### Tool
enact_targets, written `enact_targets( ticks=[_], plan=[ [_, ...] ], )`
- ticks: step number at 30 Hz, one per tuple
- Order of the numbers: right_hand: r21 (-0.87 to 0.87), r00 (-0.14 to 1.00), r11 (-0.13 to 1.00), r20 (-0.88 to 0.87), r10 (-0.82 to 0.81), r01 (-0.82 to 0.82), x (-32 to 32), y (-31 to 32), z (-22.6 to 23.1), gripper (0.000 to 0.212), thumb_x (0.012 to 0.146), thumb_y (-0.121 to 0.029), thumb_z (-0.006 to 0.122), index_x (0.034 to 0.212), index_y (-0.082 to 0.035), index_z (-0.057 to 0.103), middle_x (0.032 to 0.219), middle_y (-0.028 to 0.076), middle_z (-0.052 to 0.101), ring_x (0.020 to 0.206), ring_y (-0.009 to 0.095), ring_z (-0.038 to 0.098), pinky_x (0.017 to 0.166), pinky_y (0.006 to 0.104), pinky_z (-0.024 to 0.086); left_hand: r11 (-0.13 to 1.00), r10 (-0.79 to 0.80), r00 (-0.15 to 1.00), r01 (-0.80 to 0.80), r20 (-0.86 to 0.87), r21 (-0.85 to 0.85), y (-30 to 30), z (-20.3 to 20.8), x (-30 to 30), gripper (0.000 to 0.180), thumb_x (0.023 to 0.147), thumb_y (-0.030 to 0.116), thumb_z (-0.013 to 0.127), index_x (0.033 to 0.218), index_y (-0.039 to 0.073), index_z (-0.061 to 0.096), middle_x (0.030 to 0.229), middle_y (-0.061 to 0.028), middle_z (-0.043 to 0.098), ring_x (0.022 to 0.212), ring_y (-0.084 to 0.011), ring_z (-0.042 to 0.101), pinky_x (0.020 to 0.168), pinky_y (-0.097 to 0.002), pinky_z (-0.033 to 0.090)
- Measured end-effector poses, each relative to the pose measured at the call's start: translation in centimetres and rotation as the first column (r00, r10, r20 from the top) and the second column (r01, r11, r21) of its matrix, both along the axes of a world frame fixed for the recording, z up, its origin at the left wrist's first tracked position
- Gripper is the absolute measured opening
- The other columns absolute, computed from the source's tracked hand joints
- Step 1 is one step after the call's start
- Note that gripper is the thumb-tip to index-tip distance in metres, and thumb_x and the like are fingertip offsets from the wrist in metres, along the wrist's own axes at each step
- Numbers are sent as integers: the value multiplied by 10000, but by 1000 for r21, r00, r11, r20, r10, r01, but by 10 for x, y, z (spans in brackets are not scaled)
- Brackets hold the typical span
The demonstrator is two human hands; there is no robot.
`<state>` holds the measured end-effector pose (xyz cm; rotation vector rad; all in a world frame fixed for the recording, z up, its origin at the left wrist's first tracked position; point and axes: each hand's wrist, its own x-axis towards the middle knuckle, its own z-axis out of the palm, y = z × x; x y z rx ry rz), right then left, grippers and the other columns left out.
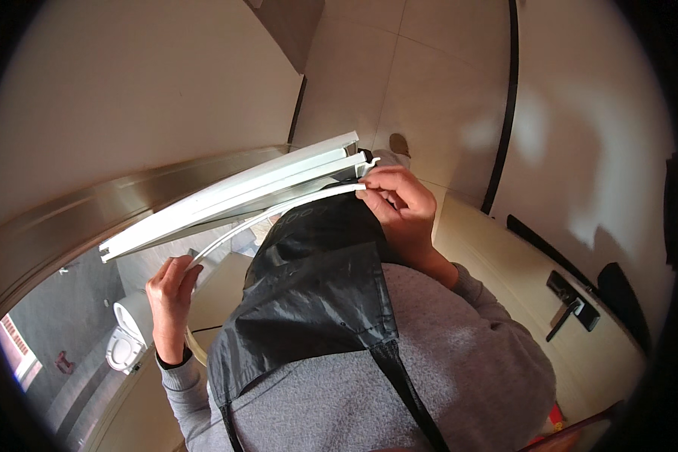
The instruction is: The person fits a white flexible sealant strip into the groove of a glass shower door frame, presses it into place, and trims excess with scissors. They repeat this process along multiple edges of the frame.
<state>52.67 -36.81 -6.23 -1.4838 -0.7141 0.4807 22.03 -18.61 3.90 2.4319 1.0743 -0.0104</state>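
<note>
A thin white flexible strip [309, 197] bows upward between my two hands. At its lower left end, my left hand [172, 286] is closed, pinching the strip between thumb and fingers. The thumb and fingertips of my right hand [401, 211] pinch the other end, so this hand is closed too. Just beyond the strip, long white channelled frame pieces [233, 192] slant from lower left to upper right. My right fingers are close to their upper end; whether they touch it I cannot tell. What supports the frame pieces is hidden.
My black apron [309, 294] hangs below the strip. A brown shoe [399, 144] shows on the tiled floor [354, 75]. To the right stands a pale door with a dark handle [569, 305]. A white toilet [126, 343] is at lower left, beside a wooden-looking edge [128, 177].
</note>
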Motion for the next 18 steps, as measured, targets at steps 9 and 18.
enact_targets(
  ticks=[9, 18],
  plan=[
    [182, 453, 983, -875, 171, -20, -32, -2, 2, 169, 981, -119, 671, 1136, -51, 658, 972, 20, 640, 867, 100, 586, 752, 252, 478, 974, -85, 995, 72, -51, -217, 7, 9, -17, 124, 831, 2, 754, 926, -27, 679, 785, -136, 665, 680, -210, 628, 632, -315, 484],
    [316, 227, 947, -928, 294, 64, -43, 7, -19, 191, 1003, -213, 663, 1168, -116, 663, 1045, -23, 639, 995, 86, 588, 793, 243, 474, 954, -123, 987, 89, -102, -285, 20, 15, -24, 149, 807, 49, 790, 923, -16, 724, 767, -107, 693, 707, -186, 664, 656, -324, 503]
  ],
)
